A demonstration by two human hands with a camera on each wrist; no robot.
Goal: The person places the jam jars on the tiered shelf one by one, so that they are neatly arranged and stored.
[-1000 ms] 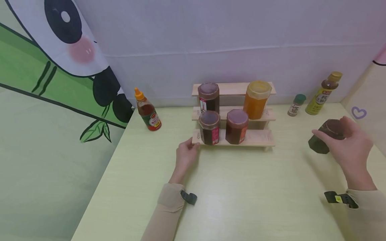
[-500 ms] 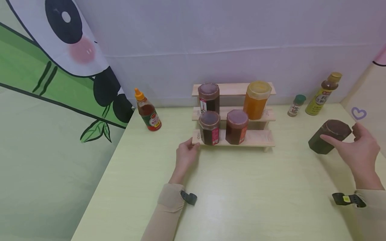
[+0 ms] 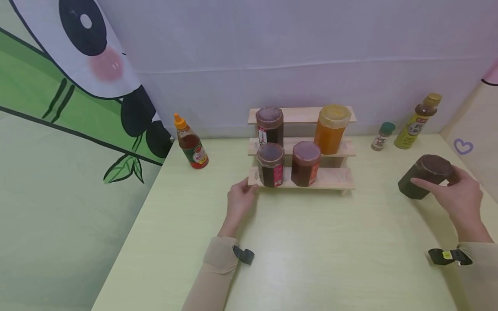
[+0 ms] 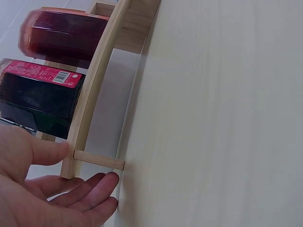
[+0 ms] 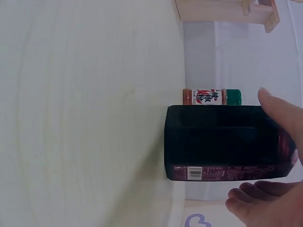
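Observation:
In the head view my left hand (image 3: 240, 198) holds the lower left end of a three-step wooden rack (image 3: 334, 176). The left wrist view shows the thumb (image 4: 47, 150) against the board's end, with the fingers on the board's other side. Two dark jars, a red-brown jar (image 3: 305, 166) and an amber jar (image 3: 331, 129) stand on the rack. My right hand (image 3: 459, 196) is around the upper part of another dark jar (image 5: 218, 137) standing on the table. Its thumb is straight along the jar. A narrow gap shows between jar and fingers in the right wrist view.
A sauce bottle (image 3: 193, 144) with an orange tip stands left of the rack. Right of it are a green-capped shaker (image 3: 382, 137) and a gold-capped bottle (image 3: 418, 121). A pale curtain (image 3: 303, 52) hangs behind the table.
My right hand shifted right across the dark jar, and its fingers then moved in closer to the jar's side. The jar, rack and left hand look unmoved.

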